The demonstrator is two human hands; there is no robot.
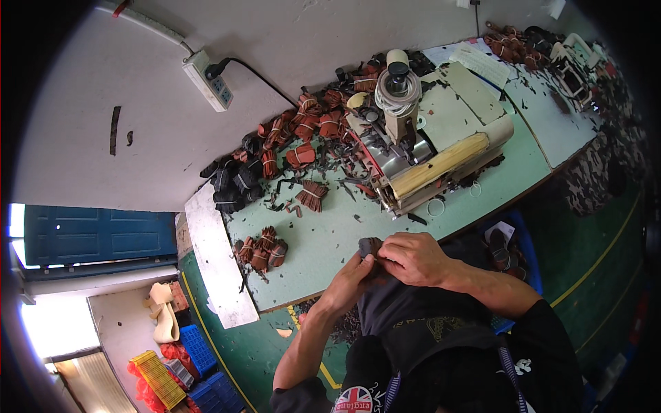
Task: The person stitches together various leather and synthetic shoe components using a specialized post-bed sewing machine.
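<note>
Close to my body, by the table's front edge, my left hand [350, 281] is closed round a small bundle of dark grey and brown strips [370, 246]. The bundle's grey end sticks up above the thumb. My right hand [417, 259] comes in from the right with its fingers bent and pressed together at the same bundle; its fingertips are partly hidden. Left of my hands, a small group of tied reddish-brown bundles [260, 249] lies on the green table [317, 234]. Farther back is a single brown bundle [312, 195] with a light band round it.
A cream machine [451, 151] stands on the table, scraps around it. Along the wall lie heaped red-brown bundles [303, 124] and black bundles [237, 182]. A power strip [210, 81] hangs on the wall. Blue bin [530, 258] under the table; crates [158, 378] lower left.
</note>
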